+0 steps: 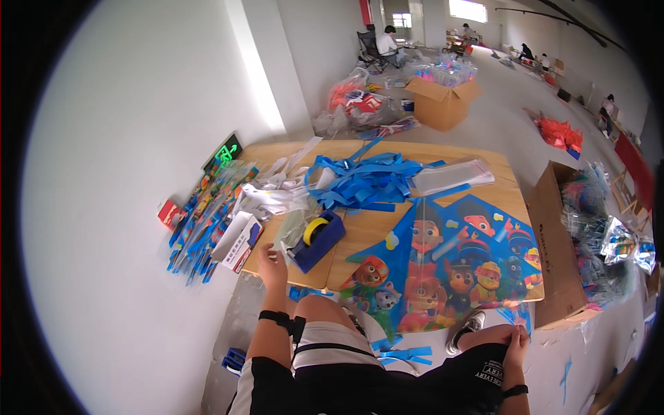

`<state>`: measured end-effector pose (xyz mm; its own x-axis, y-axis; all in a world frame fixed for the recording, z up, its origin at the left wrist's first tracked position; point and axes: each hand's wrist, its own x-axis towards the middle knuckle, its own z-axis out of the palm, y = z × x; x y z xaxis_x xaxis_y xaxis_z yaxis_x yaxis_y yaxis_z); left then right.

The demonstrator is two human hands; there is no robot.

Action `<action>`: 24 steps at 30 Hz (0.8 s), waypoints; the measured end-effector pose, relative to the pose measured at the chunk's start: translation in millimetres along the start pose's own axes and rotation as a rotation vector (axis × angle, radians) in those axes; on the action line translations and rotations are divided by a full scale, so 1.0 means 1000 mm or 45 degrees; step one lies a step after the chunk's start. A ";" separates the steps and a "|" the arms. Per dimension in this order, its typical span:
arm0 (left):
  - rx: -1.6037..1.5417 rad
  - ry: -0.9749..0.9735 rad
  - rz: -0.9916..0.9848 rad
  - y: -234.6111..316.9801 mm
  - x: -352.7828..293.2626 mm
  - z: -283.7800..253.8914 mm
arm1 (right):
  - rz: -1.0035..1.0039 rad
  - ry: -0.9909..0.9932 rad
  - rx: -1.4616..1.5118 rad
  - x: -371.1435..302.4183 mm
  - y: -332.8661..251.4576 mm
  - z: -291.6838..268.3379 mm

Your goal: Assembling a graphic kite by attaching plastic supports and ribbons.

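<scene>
My left hand [272,266] is at the table's near left edge, fingers bent together in what looks like a pinch. It is beside the cutting end of a dark blue tape dispenser [325,250] with a yellow-cored roll; any tape in the fingers is too small to make out. My right hand [515,346] is low by my right knee, its fingers curled closed, just below the table's near right corner. Whatever it may hold is hidden. A large blue kite sheet [432,273] with cartoon dogs lies over the table's right half, its lower part hanging past the near edge.
Blue ribbons [366,180], white strips [273,197] and clear plastic sleeves [456,176] lie across the wooden table [501,162]. A small white box [237,242] and packed kites [207,221] are at left. Cartons [553,256] of bagged goods stand right and behind [443,104]. Other people sit farther off.
</scene>
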<state>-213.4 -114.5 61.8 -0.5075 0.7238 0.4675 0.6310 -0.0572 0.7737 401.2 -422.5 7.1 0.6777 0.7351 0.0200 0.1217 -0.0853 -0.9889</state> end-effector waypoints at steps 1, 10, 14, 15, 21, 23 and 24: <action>0.151 -0.012 -0.072 -0.038 0.007 -0.016 | -0.004 -0.027 0.008 0.001 0.000 0.006; 0.657 -0.235 -0.273 -0.081 -0.031 -0.050 | 0.034 -0.029 -0.037 -0.001 -0.001 0.024; 0.603 -0.166 -0.081 -0.086 -0.030 -0.049 | -0.002 -0.042 -0.097 0.004 0.004 0.025; 0.604 -0.164 -0.084 -0.088 -0.025 -0.050 | -0.031 -0.048 -0.135 0.005 0.005 0.024; 0.560 0.087 -0.324 -0.101 0.013 -0.056 | -0.015 -0.051 -0.140 0.003 0.007 0.024; 0.648 -0.152 -0.548 -0.107 0.025 -0.056 | -0.031 -0.040 -0.164 0.002 0.003 0.028; 0.643 -0.153 -0.540 -0.110 0.029 -0.057 | -0.044 -0.036 -0.193 0.002 0.001 0.029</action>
<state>-331.2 -126.3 14.2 -0.7216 0.6860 0.0935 0.6032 0.5567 0.5711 381.4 -401.4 1.4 0.6509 0.7577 0.0474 0.2541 -0.1587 -0.9541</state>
